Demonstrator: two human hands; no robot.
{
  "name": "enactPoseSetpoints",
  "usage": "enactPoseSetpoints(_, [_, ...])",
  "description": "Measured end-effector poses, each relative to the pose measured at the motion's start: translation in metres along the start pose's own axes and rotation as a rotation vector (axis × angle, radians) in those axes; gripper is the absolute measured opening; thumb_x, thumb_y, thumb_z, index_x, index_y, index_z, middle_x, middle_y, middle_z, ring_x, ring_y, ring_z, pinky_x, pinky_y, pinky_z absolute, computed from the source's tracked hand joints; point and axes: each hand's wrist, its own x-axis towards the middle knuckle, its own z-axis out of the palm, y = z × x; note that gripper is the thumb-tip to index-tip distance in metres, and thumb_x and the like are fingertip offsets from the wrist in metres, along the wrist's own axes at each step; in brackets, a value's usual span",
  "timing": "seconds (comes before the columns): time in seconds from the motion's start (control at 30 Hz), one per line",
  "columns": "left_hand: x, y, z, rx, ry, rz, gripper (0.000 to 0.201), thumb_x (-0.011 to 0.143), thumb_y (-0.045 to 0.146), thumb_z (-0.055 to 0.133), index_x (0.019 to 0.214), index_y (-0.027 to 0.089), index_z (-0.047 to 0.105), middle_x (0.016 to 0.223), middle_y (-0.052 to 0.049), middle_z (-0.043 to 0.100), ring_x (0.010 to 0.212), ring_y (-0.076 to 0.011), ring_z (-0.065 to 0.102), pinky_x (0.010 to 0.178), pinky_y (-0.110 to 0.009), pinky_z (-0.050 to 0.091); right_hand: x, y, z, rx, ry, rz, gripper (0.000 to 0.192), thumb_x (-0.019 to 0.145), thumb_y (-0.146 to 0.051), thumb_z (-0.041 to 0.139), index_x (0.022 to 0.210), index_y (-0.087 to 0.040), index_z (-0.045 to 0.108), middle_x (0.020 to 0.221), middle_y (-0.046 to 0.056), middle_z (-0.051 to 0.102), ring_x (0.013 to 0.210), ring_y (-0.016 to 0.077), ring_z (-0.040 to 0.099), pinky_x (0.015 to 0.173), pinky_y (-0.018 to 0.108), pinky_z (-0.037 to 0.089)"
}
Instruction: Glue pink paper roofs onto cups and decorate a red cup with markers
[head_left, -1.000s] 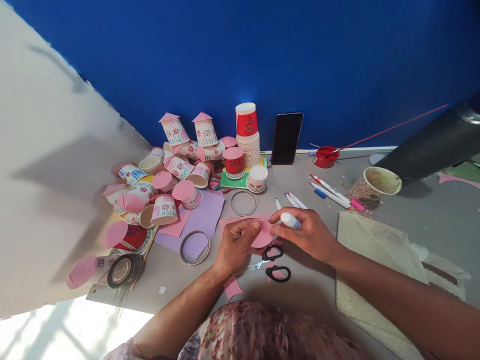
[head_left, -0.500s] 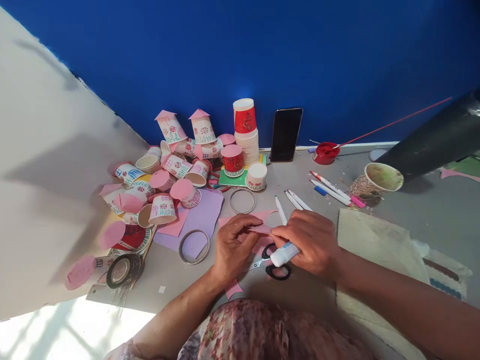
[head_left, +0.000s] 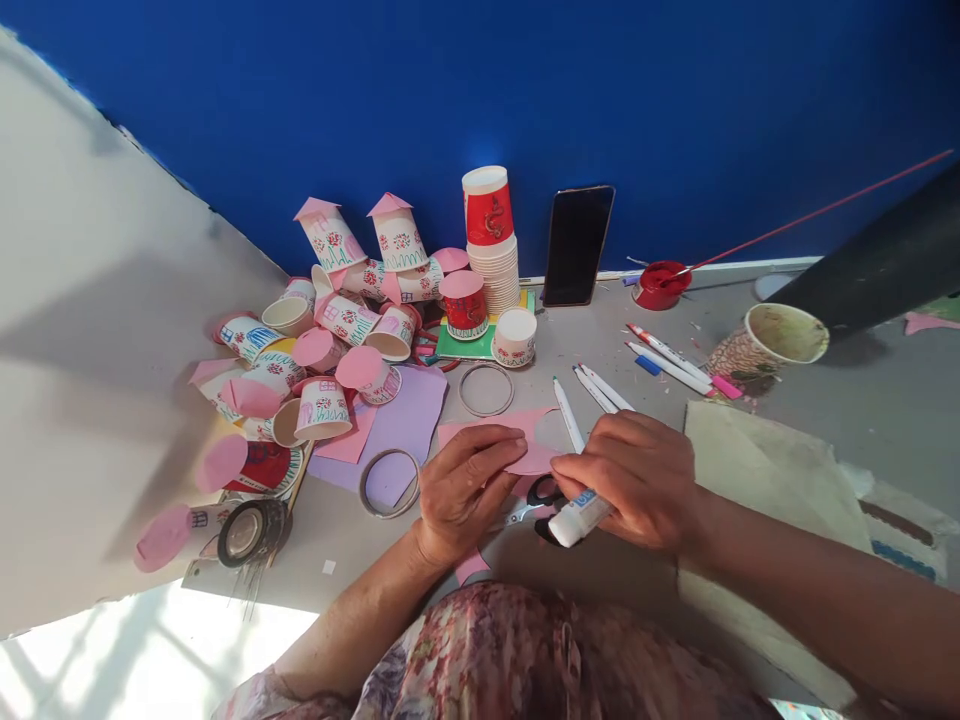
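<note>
My left hand (head_left: pixel 469 490) is closed on a pink paper piece (head_left: pixel 534 461), pinching its left side between thumb and fingers. Wrapped in the fingers of my right hand (head_left: pixel 637 480) is a white glue stick (head_left: pixel 577 518), its rounded end pointing down and left. My right thumb and forefinger meet the right edge of the paper. Scissors (head_left: pixel 521 515) with black handles lie below, partly hidden by the glue stick and my hands. More pink paper (head_left: pixel 551 425) rests on the table behind my fingers, beside several white markers (head_left: pixel 568 412).
Decorated paper cups (head_left: pixel 324 408) with pink paper tops crowd the left. A cup stack (head_left: pixel 487 210) and a phone (head_left: pixel 579 245) stand by the blue wall. Tape rings (head_left: pixel 390 512), purple paper (head_left: pixel 409 420), a red paint pot (head_left: pixel 660 290) and a stained cup (head_left: pixel 784 335) surround my hands.
The pink paper piece now shows more of its flat face between my hands. The glue stick has dropped slightly and covers more of the scissors. My view has shifted a little.
</note>
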Motion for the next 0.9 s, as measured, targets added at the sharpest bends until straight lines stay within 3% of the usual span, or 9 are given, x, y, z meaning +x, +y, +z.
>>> enactPoseSetpoints(0.23, [0.0007,0.0031,-0.0095,0.06,-0.111,0.057,0.022,0.1,0.011,0.068,0.119,0.02,0.074,0.113,-0.011,0.08,0.104,-0.0186,0.081,0.088,-0.028,0.069,0.0008,-0.0011,-0.0011,0.004,-0.021,-0.027,0.018,0.103,-0.016,0.056,0.089,-0.019,0.068,0.058,-0.002,0.057,0.062,0.0183,0.043,0.061,0.036,0.031])
enactPoseSetpoints(0.47, [-0.0032,-0.0009,-0.0081,0.0,-0.068,0.112,0.027,0.102,0.011,0.064,0.125,0.019,0.074,0.116,-0.011,0.081,0.109,-0.0218,0.08,0.091,-0.035,0.071,0.0012,0.0031,0.0016,-0.043,-0.031,0.016,0.011,0.098,-0.014,0.062,0.091,-0.019,0.069,0.059,-0.002,0.058,0.062,0.0177,0.047,0.061,0.034,0.033])
enactPoseSetpoints(0.77, [-0.0032,0.0022,-0.0083,-0.04,-0.09,0.141,0.029,0.098,0.004,0.068,0.124,0.012,0.074,0.114,-0.014,0.081,0.112,-0.0225,0.079,0.095,-0.035,0.07,-0.0029,0.0037,0.0002,-0.008,-0.038,0.005,0.014,0.1,-0.017,0.06,0.089,-0.021,0.067,0.06,-0.002,0.061,0.061,0.0173,0.048,0.063,0.034,0.033])
enactPoseSetpoints(0.9, [-0.0048,0.0028,-0.0086,-0.047,-0.093,0.12,0.03,0.099,0.007,0.067,0.127,0.016,0.074,0.116,-0.012,0.082,0.112,-0.0222,0.08,0.096,-0.036,0.07,-0.003,0.0023,0.0014,-0.007,-0.021,0.007,0.016,0.101,-0.016,0.059,0.088,-0.021,0.067,0.06,-0.002,0.06,0.061,0.0172,0.048,0.063,0.034,0.033])
